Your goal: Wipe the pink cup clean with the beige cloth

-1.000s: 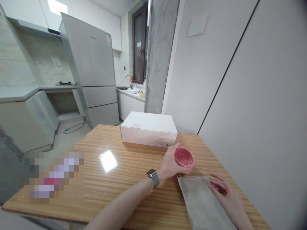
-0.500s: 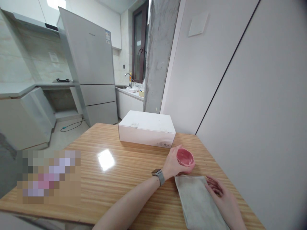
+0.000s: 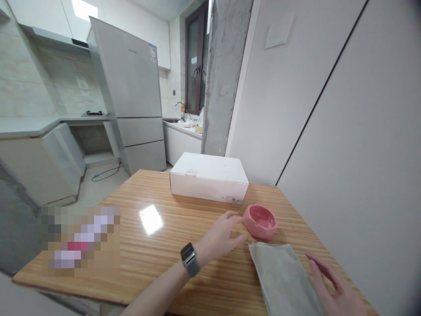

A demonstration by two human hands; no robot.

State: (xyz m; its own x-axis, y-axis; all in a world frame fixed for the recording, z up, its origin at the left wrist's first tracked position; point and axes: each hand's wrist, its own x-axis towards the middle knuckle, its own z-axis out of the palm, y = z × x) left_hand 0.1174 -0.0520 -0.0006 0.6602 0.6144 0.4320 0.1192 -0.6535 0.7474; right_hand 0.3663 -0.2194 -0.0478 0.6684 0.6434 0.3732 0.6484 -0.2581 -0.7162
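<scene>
A pink faceted bowl [image 3: 261, 222], like an ashtray in shape, sits upright on the wooden table [image 3: 131, 245]. Just left of it is my left hand [image 3: 221, 235], fingers apart and holding nothing; a watch with a grey band is on that wrist. Below the bowl lies a folded grey-green cloth [image 3: 284, 276], flat on the table and cut off by the bottom edge of the view. My right hand [image 3: 335, 285] is over the table along the cloth's right side, its fingers loosely curved with a gap between thumb and fingers and nothing seen in them.
A white cardboard box [image 3: 208, 177] stands at the table's far side, behind the bowl. A blurred-out item [image 3: 83, 241] lies on the left part of the table. The white wall [image 3: 345, 145] runs close along the right side. A fridge [image 3: 130, 83] stands beyond.
My left hand has let go of the pink bowl and drawn back to the left. My right hand has come away from the cloth's edge, down and to the right.
</scene>
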